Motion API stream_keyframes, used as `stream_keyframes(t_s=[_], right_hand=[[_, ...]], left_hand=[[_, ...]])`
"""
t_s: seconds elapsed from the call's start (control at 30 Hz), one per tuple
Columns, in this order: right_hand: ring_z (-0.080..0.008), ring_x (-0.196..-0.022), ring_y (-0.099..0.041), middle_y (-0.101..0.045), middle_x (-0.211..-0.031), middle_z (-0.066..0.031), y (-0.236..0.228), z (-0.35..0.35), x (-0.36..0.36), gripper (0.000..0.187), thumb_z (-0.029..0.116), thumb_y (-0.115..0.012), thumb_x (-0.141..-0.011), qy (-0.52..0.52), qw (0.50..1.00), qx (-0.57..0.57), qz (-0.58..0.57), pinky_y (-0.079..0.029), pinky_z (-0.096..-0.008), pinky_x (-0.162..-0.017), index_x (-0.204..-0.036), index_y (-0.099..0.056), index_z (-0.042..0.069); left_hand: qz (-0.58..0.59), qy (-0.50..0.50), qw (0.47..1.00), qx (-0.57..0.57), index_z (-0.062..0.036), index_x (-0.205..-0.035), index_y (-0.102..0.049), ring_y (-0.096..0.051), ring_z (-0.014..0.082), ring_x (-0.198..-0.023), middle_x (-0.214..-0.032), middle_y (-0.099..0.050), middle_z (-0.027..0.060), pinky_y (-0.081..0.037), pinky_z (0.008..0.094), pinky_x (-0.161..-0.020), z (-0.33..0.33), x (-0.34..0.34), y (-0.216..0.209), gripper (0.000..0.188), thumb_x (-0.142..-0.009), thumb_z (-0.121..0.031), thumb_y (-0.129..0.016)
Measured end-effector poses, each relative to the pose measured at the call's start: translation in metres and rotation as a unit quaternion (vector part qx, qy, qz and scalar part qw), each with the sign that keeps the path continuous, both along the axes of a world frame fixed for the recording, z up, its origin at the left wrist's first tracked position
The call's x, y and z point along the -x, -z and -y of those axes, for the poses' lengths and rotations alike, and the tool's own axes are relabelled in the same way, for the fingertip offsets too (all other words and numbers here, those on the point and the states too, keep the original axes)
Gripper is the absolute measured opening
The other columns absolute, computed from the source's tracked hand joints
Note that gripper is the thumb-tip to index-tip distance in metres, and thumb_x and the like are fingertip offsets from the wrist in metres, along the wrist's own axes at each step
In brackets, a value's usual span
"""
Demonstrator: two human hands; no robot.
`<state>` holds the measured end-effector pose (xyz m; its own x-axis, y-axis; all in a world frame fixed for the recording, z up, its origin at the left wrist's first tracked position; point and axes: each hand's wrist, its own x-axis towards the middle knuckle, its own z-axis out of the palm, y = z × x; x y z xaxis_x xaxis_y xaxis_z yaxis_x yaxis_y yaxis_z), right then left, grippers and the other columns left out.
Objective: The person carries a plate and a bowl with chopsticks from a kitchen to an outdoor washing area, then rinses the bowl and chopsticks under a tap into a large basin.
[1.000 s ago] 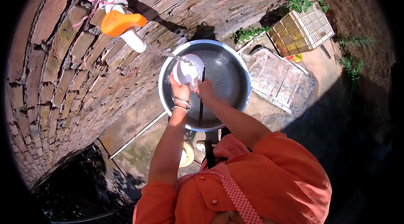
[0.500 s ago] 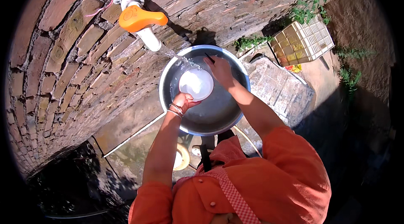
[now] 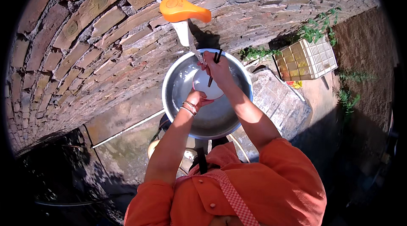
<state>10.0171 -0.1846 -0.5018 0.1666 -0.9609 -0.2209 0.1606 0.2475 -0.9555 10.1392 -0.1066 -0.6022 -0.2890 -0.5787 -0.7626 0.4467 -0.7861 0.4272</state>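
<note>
My left hand (image 3: 197, 98) grips the near rim of a white bowl (image 3: 203, 82), which is over the inside of a wide metal basin (image 3: 207, 120). My right hand (image 3: 218, 70) is closed around dark chopsticks (image 3: 217, 57), their ends sticking out above and below the fist, over the bowl's far right side. Water (image 3: 193, 49) runs from a white tap with an orange handle (image 3: 182, 9) down by the right fingers. The right hand and chopsticks partly cover the bowl.
A rough brick wall (image 3: 97, 52) rises on the left and behind the tap. Right of the basin lies a worn stone slab (image 3: 275, 98). Beyond it a pale plastic crate (image 3: 307, 60) stands beside green plants (image 3: 316, 26). A thin white pipe (image 3: 129, 128) crosses the ground at left.
The view has shifted, so the tap appears further right. My right hand has moved from the basin's far edge to over the bowl, and the chopsticks now show clearly. My left hand keeps the bowl.
</note>
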Motion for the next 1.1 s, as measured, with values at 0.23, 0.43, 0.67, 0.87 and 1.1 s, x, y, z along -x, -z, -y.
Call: stream_keyframes(t_s=[0.23,0.43,0.67,0.87,1.1], right_hand=[[-0.0101,-0.075,-0.061,-0.067,-0.079,-0.0057,0.04,-0.017,-0.011,0.021,0.016,-0.057,-0.089,-0.065,0.997,0.043,0.015,-0.048,-0.0242,-0.069,-0.086,-0.066,-0.003],[-0.013,-0.076,-0.063,-0.068,-0.084,-0.007,0.041,-0.008,-0.008,0.037,0.032,-0.048,-0.094,-0.107,0.992,0.009,-0.071,-0.048,-0.0264,-0.069,-0.089,-0.066,-0.001],[-0.0186,-0.069,-0.064,-0.065,-0.078,-0.014,0.01,0.008,0.027,0.046,0.034,-0.04,-0.097,0.055,0.993,0.062,0.084,-0.051,-0.0302,-0.067,-0.089,-0.061,-0.006],[-0.0151,-0.057,-0.058,-0.063,-0.078,-0.0126,-0.022,0.028,0.093,0.045,0.034,-0.032,-0.099,0.252,0.953,-0.016,0.169,-0.048,-0.025,-0.053,-0.1,-0.056,-0.004],[-0.0037,-0.037,-0.031,-0.059,-0.07,-0.0025,0.024,0.013,0.114,0.042,0.036,-0.046,-0.095,0.086,0.985,-0.147,-0.015,-0.021,-0.0212,-0.033,-0.101,-0.062,-0.002]], left_hand=[[-0.03,-0.043,0.998,-0.026,-0.02,-0.136,-0.022,-0.06,0.0364,-0.098,-0.117,-0.051,0.0157,-0.055,0.0469,-0.079,-0.005,-0.003,0.012,0.083,-0.061,0.01,-0.043],[-0.073,-0.07,0.994,-0.033,-0.0083,-0.133,-0.024,-0.056,0.0386,-0.103,-0.119,-0.048,0.0191,-0.053,0.0488,-0.082,-0.008,-0.002,0.024,0.072,-0.066,0.01,-0.041],[-0.048,-0.131,0.99,-0.015,0.0018,-0.128,-0.033,-0.052,0.0394,-0.11,-0.122,-0.048,0.0213,-0.049,0.0529,-0.088,-0.024,0.002,0.04,0.047,-0.083,0.004,-0.045],[0.044,-0.113,0.991,-0.049,0.0014,-0.127,-0.034,-0.056,0.0362,-0.105,-0.121,-0.049,0.0193,-0.054,0.0481,-0.083,-0.015,0.017,0.031,0.043,-0.089,-0.008,-0.05],[-0.06,-0.149,0.986,-0.05,0.0016,-0.125,-0.037,-0.056,0.0324,-0.106,-0.12,-0.051,0.0174,-0.054,0.0435,-0.086,-0.011,0.022,0.05,0.04,-0.091,-0.015,-0.051]])
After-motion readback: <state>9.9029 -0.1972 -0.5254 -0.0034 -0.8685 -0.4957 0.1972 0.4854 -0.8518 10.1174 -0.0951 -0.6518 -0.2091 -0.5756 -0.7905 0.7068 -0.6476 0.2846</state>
